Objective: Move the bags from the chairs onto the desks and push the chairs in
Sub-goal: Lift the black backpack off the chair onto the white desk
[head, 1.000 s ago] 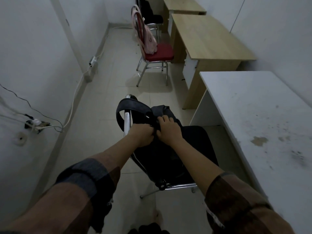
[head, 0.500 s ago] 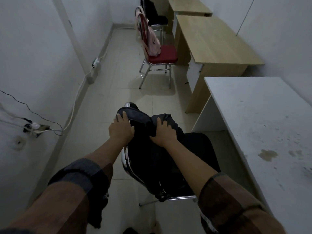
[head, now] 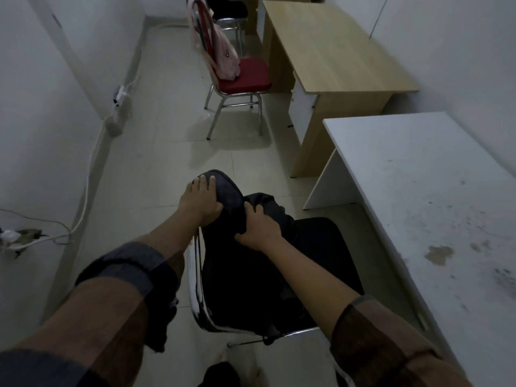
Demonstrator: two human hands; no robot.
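Nearest in, both arms reach forward over the black chair, which sits pulled out just left of the white counter. A black bag stands on that chair against its backrest. Left hand lies over the bag's padded top strap, fingers spread and draped across it, thumb tucked under the edge; a loose grip, fingers fairly straight. Right hand has its grip closed, fingers curled into the dark fabric at the bag's top. The white counter carries stains and specks on its surface. On the floor at left, a power strip with cables along the wall. Further on, a red chair stands away from the wooden counter, and a pink bag hangs on its backrest, resting on the seat. Beyond that, another black chair, only partly in view.
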